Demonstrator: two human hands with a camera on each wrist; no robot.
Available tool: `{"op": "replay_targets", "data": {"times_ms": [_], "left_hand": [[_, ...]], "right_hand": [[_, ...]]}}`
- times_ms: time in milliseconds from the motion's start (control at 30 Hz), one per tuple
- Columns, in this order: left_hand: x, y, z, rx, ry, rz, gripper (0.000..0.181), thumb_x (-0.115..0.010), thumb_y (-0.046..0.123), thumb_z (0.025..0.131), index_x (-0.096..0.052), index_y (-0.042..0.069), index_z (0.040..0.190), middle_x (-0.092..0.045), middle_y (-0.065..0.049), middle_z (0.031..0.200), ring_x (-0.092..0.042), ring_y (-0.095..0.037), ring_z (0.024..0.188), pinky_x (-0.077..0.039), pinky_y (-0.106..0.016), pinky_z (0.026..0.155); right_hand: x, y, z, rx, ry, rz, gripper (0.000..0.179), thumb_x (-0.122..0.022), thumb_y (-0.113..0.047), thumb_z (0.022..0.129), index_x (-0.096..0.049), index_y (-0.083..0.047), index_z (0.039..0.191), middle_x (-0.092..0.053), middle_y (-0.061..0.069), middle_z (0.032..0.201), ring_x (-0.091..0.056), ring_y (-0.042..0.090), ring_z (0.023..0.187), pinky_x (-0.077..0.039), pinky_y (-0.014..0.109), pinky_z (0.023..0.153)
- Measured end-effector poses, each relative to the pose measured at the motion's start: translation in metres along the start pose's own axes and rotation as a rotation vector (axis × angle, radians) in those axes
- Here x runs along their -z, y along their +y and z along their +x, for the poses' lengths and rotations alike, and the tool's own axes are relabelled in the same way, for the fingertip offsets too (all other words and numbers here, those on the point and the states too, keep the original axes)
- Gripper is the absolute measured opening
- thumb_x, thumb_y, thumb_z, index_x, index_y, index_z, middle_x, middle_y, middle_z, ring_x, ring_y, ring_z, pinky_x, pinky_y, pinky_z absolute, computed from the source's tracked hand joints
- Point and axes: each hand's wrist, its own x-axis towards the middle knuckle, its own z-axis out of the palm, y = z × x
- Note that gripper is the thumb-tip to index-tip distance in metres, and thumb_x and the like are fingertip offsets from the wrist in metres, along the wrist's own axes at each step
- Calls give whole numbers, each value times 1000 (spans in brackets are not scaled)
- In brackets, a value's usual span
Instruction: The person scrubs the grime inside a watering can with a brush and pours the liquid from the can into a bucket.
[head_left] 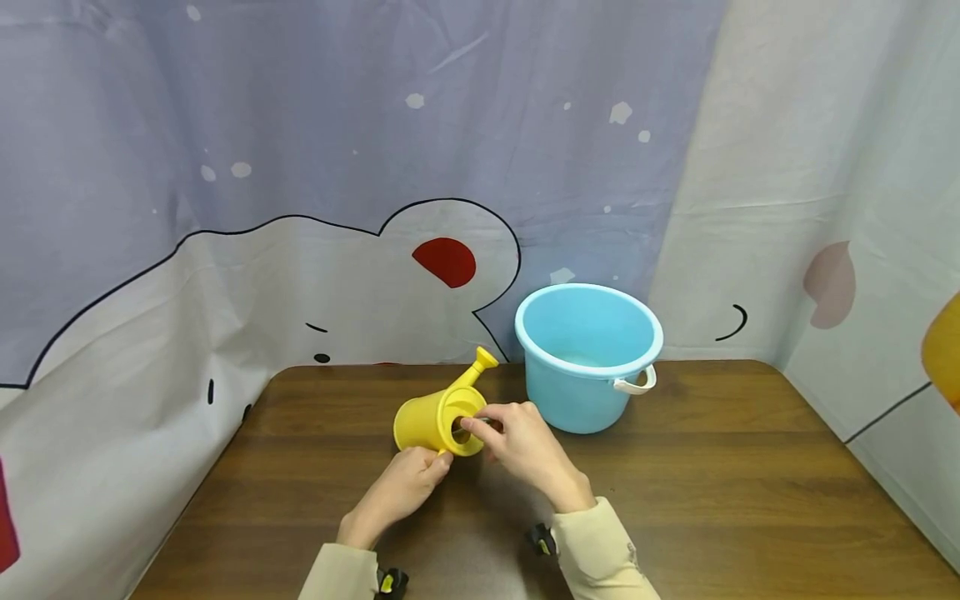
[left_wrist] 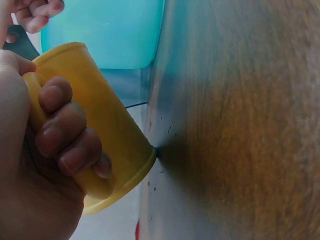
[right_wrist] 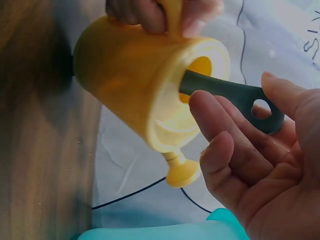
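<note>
My left hand (head_left: 405, 485) grips the handle of a yellow watering can (head_left: 420, 422), with fingers curled round it in the left wrist view. The can is tilted, its top opening turned toward my right hand (head_left: 531, 448) and its spout pointing up and away. Between thumb and fingers, my right hand pinches a flat dark green handle (right_wrist: 227, 92) with a hole near its end. The handle's other end goes into the can's opening, where the rest of the tool is hidden. In the left wrist view the can's base edge (left_wrist: 150, 162) is close over the table.
A light blue bucket (head_left: 577, 400) with a white grip (head_left: 637, 383) stands behind and right of the can. The brown wooden table (head_left: 712, 483) extends to both sides. A printed curtain (head_left: 337, 283) hangs along the table's back edge.
</note>
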Motion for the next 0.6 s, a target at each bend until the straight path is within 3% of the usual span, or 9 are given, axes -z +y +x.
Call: {"op": "replay_targets", "data": {"times_ms": [200, 467, 600], "left_hand": [[-1, 1, 1, 4, 3, 9, 55, -43, 32, 104, -38, 17, 51, -29, 13, 49, -23, -4, 44, -22, -22, 45], [0, 0, 0, 17, 4, 7, 54, -43, 31, 103, -38, 16, 52, -30, 12, 48, -24, -4, 44, -22, -22, 45], [1, 0, -1, 22, 0, -2, 54, -44, 32, 103, -38, 16, 52, -30, 12, 49, -23, -5, 44, -22, -22, 44]], "right_hand": [[10, -8, -2, 20, 2, 32, 18, -63, -25, 96, -74, -11, 96, -68, -2, 72, -57, -3, 48, -48, 24, 53], [15, -14, -3, 16, 38, 20, 17, -64, -27, 96, -74, -13, 96, -63, -9, 66, -58, 4, 48, -47, 25, 50], [11, -15, -3, 13, 43, 15, 16, -65, -25, 95, -74, -12, 96, -62, -9, 65, -55, 0, 47, -47, 25, 50]]}}
